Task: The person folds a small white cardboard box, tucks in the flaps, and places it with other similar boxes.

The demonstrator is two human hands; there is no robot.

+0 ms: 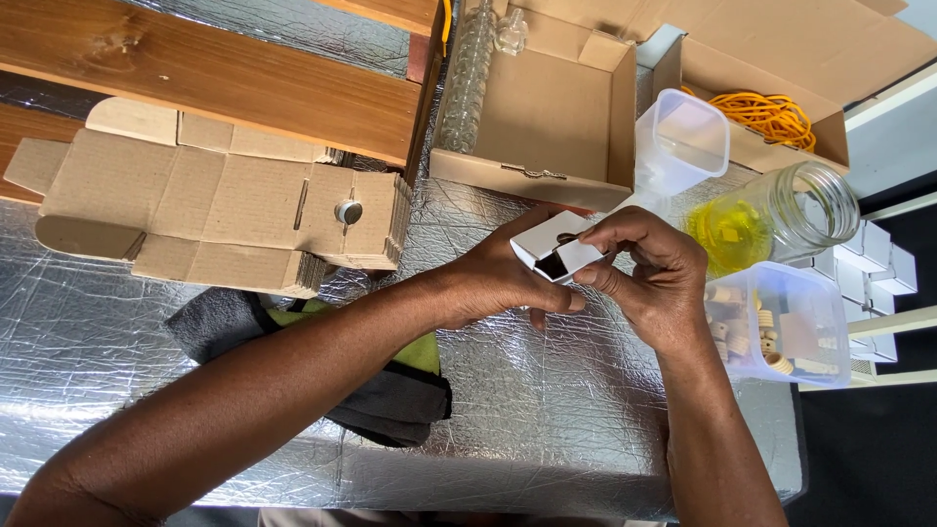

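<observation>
Small box: a white carton (561, 246) with a flap lifted at one end, showing a dark opening — something dark sits inside, too small to make out.
Where it sits: held above the silver foil table top (547, 390), just right of the middle of the view, not resting on anything.
Left hand (503, 278): cups the box from underneath and behind, thumb along the near side; the box lies at about 1 o'clock from the palm — clasped, not loose.
Right hand (649, 273): fingers curled over the box's right end, fingertips pinching at the open flap; the box lies at 9 o'clock from the knuckles.
Cloth: a grey and green rag (390, 385) lies on the foil at 8 o'clock from the hands, partly under the left forearm.
Plastic tub: a clear tub of small cork-coloured pieces (791, 327) stands at 3 o'clock, just beside the right wrist.
Glass jar: on its side at 2 o'clock, yellow material inside (771, 220).
Empty clear tub (683, 141): at 1 o'clock, beyond the hands.
Flat cardboard blanks (224, 205): a stack at 10 o'clock, a small round metal piece lying on top.
Open cardboard boxes: one at 12 o'clock (547, 107), one farther at 1 o'clock holding yellow cord (771, 112).
Wooden planks (205, 68): far left, at 11 o'clock.
</observation>
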